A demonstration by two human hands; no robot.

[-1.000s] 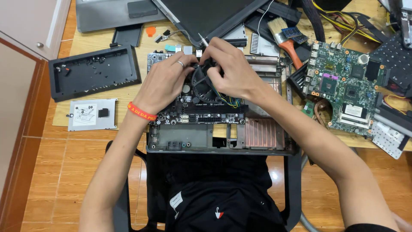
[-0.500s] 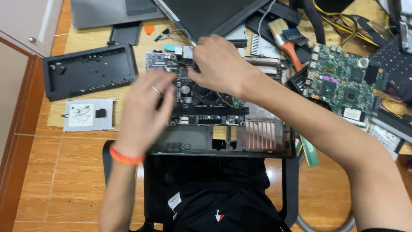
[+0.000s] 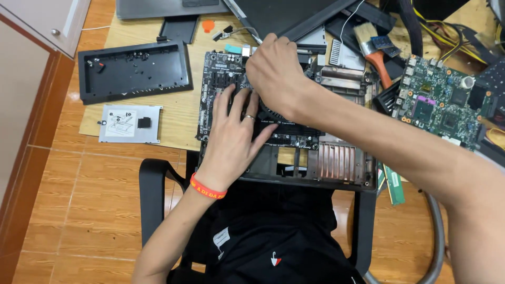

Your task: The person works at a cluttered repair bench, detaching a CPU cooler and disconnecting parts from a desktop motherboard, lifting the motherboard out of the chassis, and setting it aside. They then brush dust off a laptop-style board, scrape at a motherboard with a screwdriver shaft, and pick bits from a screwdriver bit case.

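Note:
A dark laptop motherboard (image 3: 213, 100) lies in an open black laptop base (image 3: 342, 179) at the table's near edge. My left hand (image 3: 236, 137), with a ring and an orange wristband, rests flat on the board with its fingers spread, beside the black cooling fan (image 3: 286, 120). It holds nothing. My right hand (image 3: 273, 68) reaches in from the right and curls over the board's far edge, just above the fan. Its fingertips are hidden, so I cannot see whether it grips anything. Copper fins (image 3: 336, 158) show to the right of the fan.
A black plastic cover (image 3: 134, 71) and a metal drive bracket (image 3: 129, 123) lie to the left. A green circuit board (image 3: 442, 100), a paintbrush (image 3: 371, 47), cables and a green memory stick (image 3: 394, 184) crowd the right. A dark laptop lid (image 3: 284, 13) lies behind. Chair arms flank my lap.
My left hand came off the fan, drew back towards me, then came down flat on the board's left part. My right hand stayed at the board's far edge.

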